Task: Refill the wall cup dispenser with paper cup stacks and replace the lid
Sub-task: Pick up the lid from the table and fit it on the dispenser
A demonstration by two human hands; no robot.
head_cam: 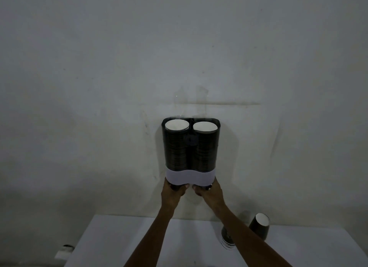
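Note:
A dark two-tube cup dispenser (190, 147) hangs on the wall with a pale band (190, 176) around its bottom. Both tubes hold stacks of dark paper cups; the top cup of the left stack (177, 125) and of the right stack (205, 126) shows its white inside. The dispenser's top stands uncovered, and no lid is in view. My left hand (172, 193) is curled around the cup bottom poking out under the left tube. My right hand (209, 192) is curled around the one under the right tube.
Below the dispenser lies a white table (139, 243). On its right part a short stack of dark cups (227, 238) stands partly behind my right forearm, and a single dark cup (259, 228) stands further right. A small white thing (62, 251) sits low at the left.

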